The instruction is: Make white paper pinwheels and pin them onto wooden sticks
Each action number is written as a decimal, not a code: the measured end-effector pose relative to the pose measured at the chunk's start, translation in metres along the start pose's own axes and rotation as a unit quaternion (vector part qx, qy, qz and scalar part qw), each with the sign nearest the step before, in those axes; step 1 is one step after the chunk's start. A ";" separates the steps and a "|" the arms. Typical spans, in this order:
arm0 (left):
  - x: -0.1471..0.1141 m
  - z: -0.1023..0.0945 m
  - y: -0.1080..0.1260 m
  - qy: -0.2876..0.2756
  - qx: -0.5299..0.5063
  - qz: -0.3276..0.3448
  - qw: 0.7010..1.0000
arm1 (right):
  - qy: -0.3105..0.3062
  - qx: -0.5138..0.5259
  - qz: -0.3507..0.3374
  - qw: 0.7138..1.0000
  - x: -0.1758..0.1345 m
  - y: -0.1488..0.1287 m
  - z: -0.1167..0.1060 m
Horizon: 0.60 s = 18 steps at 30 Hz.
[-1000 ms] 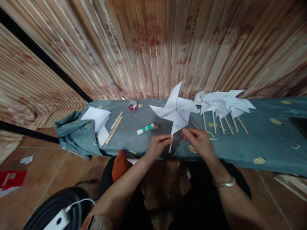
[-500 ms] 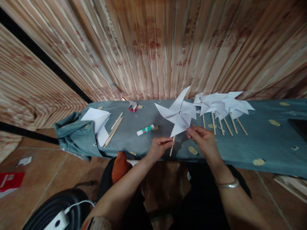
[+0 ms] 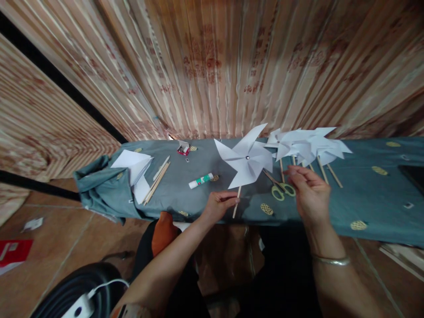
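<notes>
A white paper pinwheel (image 3: 253,161) with a shiny pin at its centre stands up from a thin wooden stick (image 3: 236,205). My left hand (image 3: 218,205) is closed around that stick below the blades, near the table's front edge. To the right of the pinwheel, my right hand (image 3: 311,192) is held apart from it, fingers loosely curled and nothing visible in them. Scissors with yellow-green handles (image 3: 283,191) lie just left of the right hand, their blades partly behind the pinwheel. Several more white pinwheels (image 3: 306,145) on sticks lie behind the right hand, which covers some of the sticks.
A glue stick (image 3: 201,180) lies left of the pinwheel. Beyond it are a small red box of pins (image 3: 183,149), several wooden sticks (image 3: 157,183) and folded white paper (image 3: 132,165). A dark flat object (image 3: 412,174) sits at the right on the grey-green tablecloth (image 3: 391,198).
My right hand has left the pinwheel's blade and moved right, uncovering the scissors. The pinwheel's blades have turned slightly. My left hand keeps its hold on the stick.
</notes>
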<state>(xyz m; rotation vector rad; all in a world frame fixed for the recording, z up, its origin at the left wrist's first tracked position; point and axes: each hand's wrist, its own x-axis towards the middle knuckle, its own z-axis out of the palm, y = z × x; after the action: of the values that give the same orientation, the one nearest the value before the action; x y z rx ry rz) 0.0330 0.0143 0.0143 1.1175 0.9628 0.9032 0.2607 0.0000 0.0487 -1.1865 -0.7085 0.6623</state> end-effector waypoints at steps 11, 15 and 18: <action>-0.001 0.001 -0.001 -0.030 0.016 0.004 0.999 | -0.045 -0.043 0.033 0.998 0.013 0.010 0.013; 0.000 0.000 0.000 -0.017 0.020 0.013 1.000 | -0.056 -0.012 0.101 0.993 0.005 0.010 0.015; 0.001 -0.001 0.000 -0.005 0.023 0.018 1.000 | -0.079 0.008 0.133 0.988 -0.003 0.006 0.022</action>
<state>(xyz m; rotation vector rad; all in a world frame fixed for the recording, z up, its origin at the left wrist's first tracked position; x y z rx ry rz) 0.0327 0.0155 0.0137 1.1800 0.9628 0.9079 0.2414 0.0114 0.0473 -1.2345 -0.6808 0.9922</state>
